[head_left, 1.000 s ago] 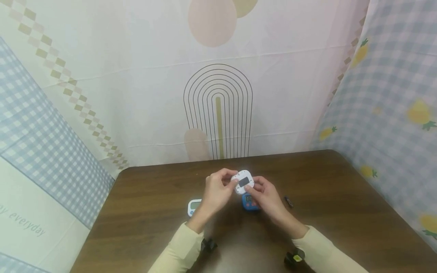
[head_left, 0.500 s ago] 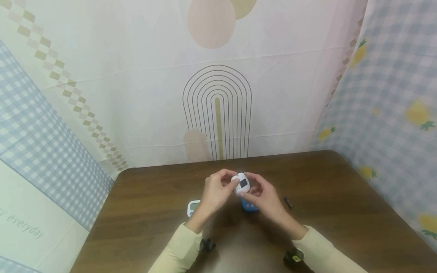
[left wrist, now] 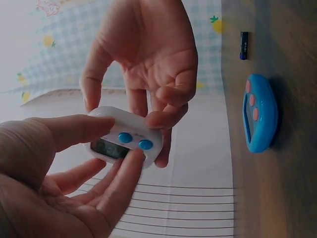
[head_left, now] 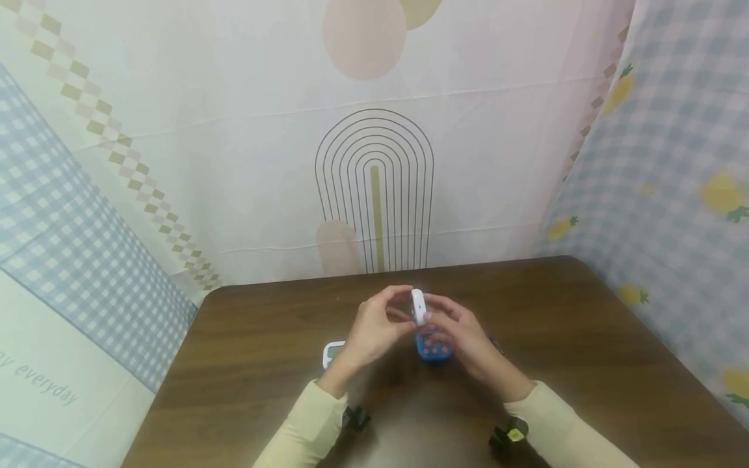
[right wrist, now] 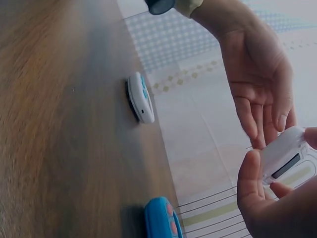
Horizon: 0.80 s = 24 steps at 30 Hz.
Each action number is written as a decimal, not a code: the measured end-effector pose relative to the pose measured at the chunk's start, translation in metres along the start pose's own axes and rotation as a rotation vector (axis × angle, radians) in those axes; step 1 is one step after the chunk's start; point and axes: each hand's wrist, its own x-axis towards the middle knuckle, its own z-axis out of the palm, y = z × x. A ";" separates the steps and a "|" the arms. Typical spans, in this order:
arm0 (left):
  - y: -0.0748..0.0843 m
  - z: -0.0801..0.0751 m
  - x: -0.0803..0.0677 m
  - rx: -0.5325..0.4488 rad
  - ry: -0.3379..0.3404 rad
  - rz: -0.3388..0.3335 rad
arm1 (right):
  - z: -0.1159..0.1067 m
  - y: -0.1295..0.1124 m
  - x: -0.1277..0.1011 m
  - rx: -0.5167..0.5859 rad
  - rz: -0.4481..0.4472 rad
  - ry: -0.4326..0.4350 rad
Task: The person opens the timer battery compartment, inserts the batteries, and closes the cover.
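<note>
A small white digital timer (head_left: 419,307) is held up over the table between my two hands, edge-on in the head view. In the left wrist view its face (left wrist: 119,144) shows a dark display and two blue buttons. My left hand (head_left: 373,333) pinches it from the left with thumb and fingertips. From the right, my right hand (head_left: 465,339) grips its edge with thumb and fingers. The right wrist view shows its white back (right wrist: 285,153) with a dark strip. Below the hands a blue timer (head_left: 433,349) with pink buttons stands on the table, partly covered by right-hand fingers.
Another white timer (right wrist: 141,97) with blue buttons stands on the brown table (head_left: 257,364), partly behind the left wrist in the head view. A small dark battery (left wrist: 243,45) lies beyond the blue timer. Patterned cloths (head_left: 263,162) hang behind and beside the table.
The held timer has turned from showing its back with the dark strip to edge-on. My right fingers have shifted along its edge; my left hand has barely moved.
</note>
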 end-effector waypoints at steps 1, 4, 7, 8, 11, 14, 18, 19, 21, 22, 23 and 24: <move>0.000 0.001 0.000 0.027 0.000 0.010 | 0.000 -0.001 0.000 0.018 0.002 -0.013; 0.000 0.002 0.000 0.108 0.018 0.027 | 0.000 -0.002 -0.001 0.069 0.001 -0.068; 0.000 0.003 -0.001 0.156 0.031 0.017 | 0.000 -0.002 -0.001 0.108 0.007 -0.113; -0.001 0.003 -0.001 0.159 0.028 0.017 | 0.000 -0.002 -0.001 0.114 0.008 -0.122; -0.001 0.003 0.000 0.159 0.008 0.023 | 0.000 -0.001 -0.001 0.117 0.006 -0.137; -0.002 0.002 0.001 0.173 -0.008 0.034 | 0.000 -0.001 -0.001 0.105 -0.002 -0.138; -0.003 0.001 0.001 0.190 -0.014 0.028 | 0.000 -0.001 -0.001 0.043 -0.017 -0.113; -0.004 0.001 0.001 0.192 -0.016 0.021 | 0.000 -0.001 -0.001 0.022 -0.020 -0.103; -0.005 0.000 0.001 0.201 -0.017 0.009 | 0.000 0.000 -0.001 -0.028 -0.031 -0.082; -0.006 0.000 0.001 0.211 -0.017 0.004 | -0.001 0.001 -0.001 -0.051 -0.039 -0.071; -0.007 0.000 0.001 0.218 -0.017 -0.002 | -0.001 0.001 -0.001 -0.074 -0.047 -0.060; -0.008 0.000 0.000 0.218 -0.021 -0.009 | -0.001 0.001 0.000 -0.094 -0.056 -0.050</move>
